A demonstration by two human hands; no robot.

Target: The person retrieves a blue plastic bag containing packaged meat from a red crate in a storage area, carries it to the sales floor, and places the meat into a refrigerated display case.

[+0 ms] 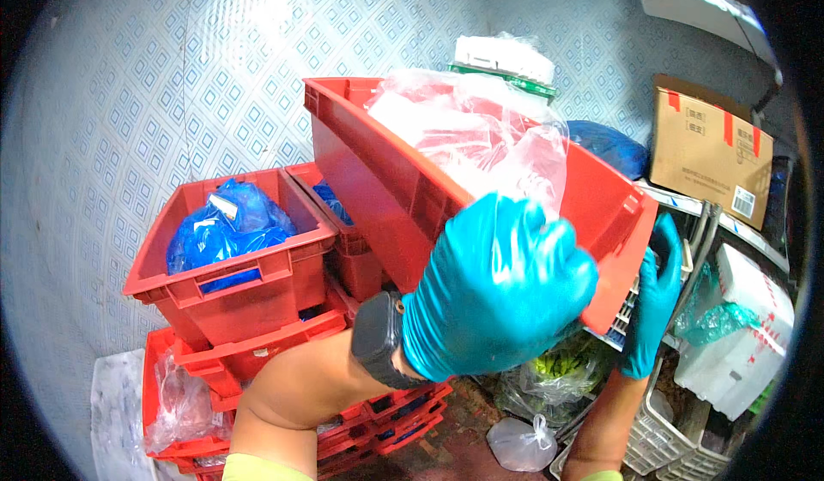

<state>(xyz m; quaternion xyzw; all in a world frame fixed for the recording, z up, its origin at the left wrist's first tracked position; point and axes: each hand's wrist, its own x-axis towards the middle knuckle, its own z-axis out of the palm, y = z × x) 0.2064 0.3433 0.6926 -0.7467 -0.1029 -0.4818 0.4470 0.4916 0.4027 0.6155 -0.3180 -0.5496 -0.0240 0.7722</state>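
Note:
A deep red plastic crate (pixel 386 178) stands tilted in front of me, its right end lower. Inside it lies a large clear plastic bag (pixel 470 136) with whitish contents that I cannot identify. My left hand (pixel 502 288), in a teal glove, is a fist over the crate's near side, closed on the bag's gathered plastic. A dark watch (pixel 380 336) sits on that wrist. My right hand (pixel 656 294), gloved too, is upright beside the crate's right end, thumb and fingers apart. Whether it grips the rim there is hidden.
Left, a red crate (pixel 238 317) holding a blue bag (pixel 232 223) tops stacked crates. Right are a shelf (pixel 721 220), a cardboard box (pixel 708 153) and a white foam box (pixel 740 352). A knotted bag (pixel 521 442) lies on the floor (pixel 457 452) near white plastic baskets (pixel 663 429).

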